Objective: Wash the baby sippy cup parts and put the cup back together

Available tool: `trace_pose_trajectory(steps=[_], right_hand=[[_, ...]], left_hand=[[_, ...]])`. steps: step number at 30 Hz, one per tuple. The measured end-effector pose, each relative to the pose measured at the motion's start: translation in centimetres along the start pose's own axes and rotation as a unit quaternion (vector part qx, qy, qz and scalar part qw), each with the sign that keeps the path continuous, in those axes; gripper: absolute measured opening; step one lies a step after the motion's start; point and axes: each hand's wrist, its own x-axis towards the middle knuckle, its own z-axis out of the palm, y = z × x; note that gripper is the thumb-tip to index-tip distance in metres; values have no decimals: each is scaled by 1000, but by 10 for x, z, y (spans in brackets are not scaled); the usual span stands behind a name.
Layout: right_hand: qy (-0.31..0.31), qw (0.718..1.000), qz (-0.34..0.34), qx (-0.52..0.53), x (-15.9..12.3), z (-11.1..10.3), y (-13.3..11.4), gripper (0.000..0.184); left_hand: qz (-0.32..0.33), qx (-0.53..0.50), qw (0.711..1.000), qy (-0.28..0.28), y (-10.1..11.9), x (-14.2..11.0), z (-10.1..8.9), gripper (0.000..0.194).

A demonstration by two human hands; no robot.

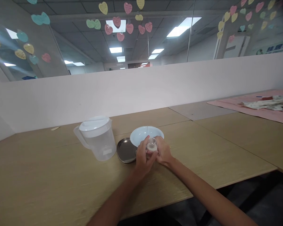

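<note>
Both my hands are closed around what looks like a baby bottle (pixel 152 145), with a clear domed cap and a whitish collar. My left hand (pixel 142 157) wraps it from the left, its thumb across the near side. My right hand (pixel 163 151) grips it from the right; most of the bottle's body is hidden by the fingers. Just behind my hands stands a white bowl (pixel 141 134), its near rim partly covered by them. A shallow dark metal tray (pixel 126 151) lies left of my left hand, next to the bowl.
A translucent plastic pitcher (pixel 100 139) with a white lid stands left of the tray, its handle pointing left. At the far right, a pink cloth (pixel 228 103) carries crumpled fabric (pixel 271 103). A low white wall (pixel 132 89) borders the back of the wooden table (pixel 61 182).
</note>
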Motion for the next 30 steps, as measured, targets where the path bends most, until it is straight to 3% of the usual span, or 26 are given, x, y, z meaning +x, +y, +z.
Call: trace_pose_trajectory(steps=[3,5,11,18,23,30], right_hand=[[-6,998,-27,58,2,-3,3,59],[22,993,-16,113,3,-4,5,64],[150,962,56,222,2,-5,13,50],[100,979,-31,177,-5,-4,7,33],[117,982,-32,142,-6,-1,8,31],[68,985,-15,156,-11,1,12,41]], left_hand=[[15,-24,999,-16,-10,-3,-4,74],[32,-27,999,-22,-14,-4,-6,78],[45,95,995,-3,-10,-1,-2,81],[42,116,992,11,-8,0,4,67],[16,98,995,18,-11,0,6,69],[74,191,979,-6,-10,0,4,75]])
